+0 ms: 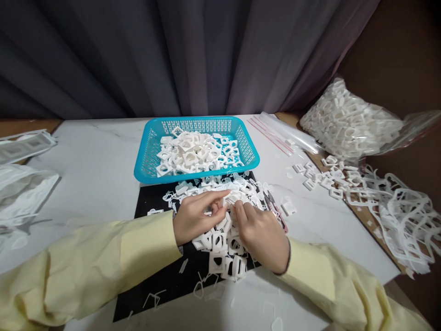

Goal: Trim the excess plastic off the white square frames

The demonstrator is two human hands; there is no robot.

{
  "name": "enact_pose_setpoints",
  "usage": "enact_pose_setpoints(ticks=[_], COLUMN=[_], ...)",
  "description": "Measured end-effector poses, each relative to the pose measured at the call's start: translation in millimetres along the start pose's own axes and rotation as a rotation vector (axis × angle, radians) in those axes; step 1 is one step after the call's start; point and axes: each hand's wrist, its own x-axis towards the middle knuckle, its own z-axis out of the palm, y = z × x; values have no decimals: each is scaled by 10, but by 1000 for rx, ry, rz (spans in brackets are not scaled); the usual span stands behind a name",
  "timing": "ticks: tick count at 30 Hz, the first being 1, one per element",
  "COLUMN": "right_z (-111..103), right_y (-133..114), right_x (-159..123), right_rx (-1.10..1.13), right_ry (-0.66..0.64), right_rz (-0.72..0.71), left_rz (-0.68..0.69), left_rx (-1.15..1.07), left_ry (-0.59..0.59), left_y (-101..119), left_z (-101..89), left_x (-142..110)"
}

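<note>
My left hand (200, 214) pinches a small white plastic piece (227, 200) between thumb and fingertips, above a heap of similar parts. My right hand (260, 234) is closed, its fingertips meeting the piece's right side; whatever else lies inside its fingers is hidden. Beneath both hands, white square frames with rounded holes (217, 262) and thin plastic scraps are piled on a black mat (144, 292). A cutting tool with pinkish-red handles (283, 224) lies just right of the heap, partly behind my right hand.
Behind the heap stands a blue basket (138, 171) holding many white frames. To the right are flat clear zip bags (292, 133), a full bag of white parts (354, 119), loose parts (327, 179) and tangled plastic strips (406, 211). More bags (25, 188) lie at left.
</note>
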Motion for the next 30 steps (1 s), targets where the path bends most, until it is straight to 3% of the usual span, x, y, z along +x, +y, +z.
enact_pose_setpoints(ticks=[7,14,20,25,28,30], right_z=[11,25,3,78,96,103], right_y=[137,464,617,675,729,751], right_x=[-69,-37,-29,-52,-48,-38], right_rx=[36,115,410,462,428,411], right_ry=[38,44,-175,-275,-307,-312], right_rz=[95,286,70,20,23,33], left_rz=[-193,-192,-148,-119,-124,-108], left_rx=[-78,-117,-87,-67,-6,179], left_ry=[5,-45,-91,-136,-248,-397], left_y=[-18,-27,-3,49,129,188], left_z=[-2,-25,-62,-136,-265,-390], left_x=[67,27,24,79,209,305])
